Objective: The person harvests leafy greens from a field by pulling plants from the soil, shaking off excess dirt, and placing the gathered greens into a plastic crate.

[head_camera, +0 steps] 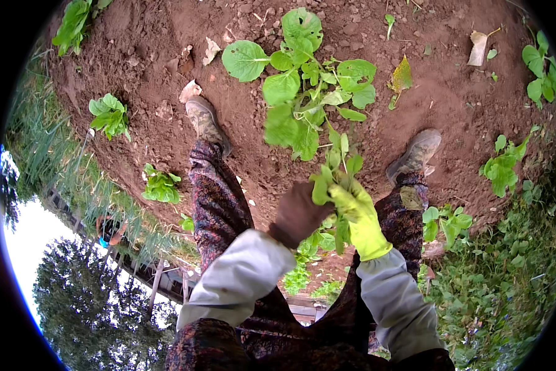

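Note:
My right hand, in a yellow-green glove (357,213), is closed around the stems of a bunch of leafy greens (336,162) between my knees. My left hand (301,211), dark and blurred, is at the same bunch, touching a leaf close to the glove; its fingertips are partly hidden. More leaves of the bunch hang below the hands. Just beyond stands a large leafy plant (301,88) with round green leaves, some with holes. Where the bunch ends and this plant begins cannot be told.
My patterned shoes stand on brown soil (241,181), left (204,120) and right (415,150). Smaller leafy plants (111,116) grow on both sides, with dry leaves about. Dense low greenery (496,269) borders the right; another person (111,229) is far off at the left.

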The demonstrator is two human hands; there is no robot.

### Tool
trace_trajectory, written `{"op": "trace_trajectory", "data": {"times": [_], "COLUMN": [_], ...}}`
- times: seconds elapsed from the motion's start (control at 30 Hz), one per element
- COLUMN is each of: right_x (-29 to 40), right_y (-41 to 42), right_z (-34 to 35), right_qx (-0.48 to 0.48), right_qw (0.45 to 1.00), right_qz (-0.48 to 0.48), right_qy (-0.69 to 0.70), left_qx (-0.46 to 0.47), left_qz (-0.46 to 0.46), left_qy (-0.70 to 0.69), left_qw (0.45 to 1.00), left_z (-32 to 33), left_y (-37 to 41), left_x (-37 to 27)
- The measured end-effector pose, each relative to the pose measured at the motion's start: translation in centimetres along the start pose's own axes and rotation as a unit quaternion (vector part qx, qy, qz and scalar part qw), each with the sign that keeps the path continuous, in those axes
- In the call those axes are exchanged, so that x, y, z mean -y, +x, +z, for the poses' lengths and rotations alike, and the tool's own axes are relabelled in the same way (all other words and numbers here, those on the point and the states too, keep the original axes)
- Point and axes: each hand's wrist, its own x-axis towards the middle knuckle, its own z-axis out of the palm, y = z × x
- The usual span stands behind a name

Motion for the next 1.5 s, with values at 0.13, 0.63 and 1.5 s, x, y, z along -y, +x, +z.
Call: {"op": "trace_trajectory", "data": {"times": [0.13,0.63,1.5], "right_x": [0.5,3.8,5.0], "right_y": [0.4,-0.2,-0.8], "right_z": [-1.0,-2.6,-2.9], "right_qx": [-0.066,-0.17,-0.142], "right_qw": [0.994,0.967,0.966], "right_qz": [-0.077,-0.174,-0.179], "right_qy": [0.035,0.073,0.124], "left_qx": [-0.068,-0.049,-0.23], "left_qz": [0.188,0.075,-0.146], "left_qy": [-0.174,0.299,-0.446], "left_qw": [0.964,0.95,0.853], "left_z": [-1.0,0.3,-7.6], "left_y": [0.3,9.3,1.0], "left_x": [0.9,-0.9,11.1]}}
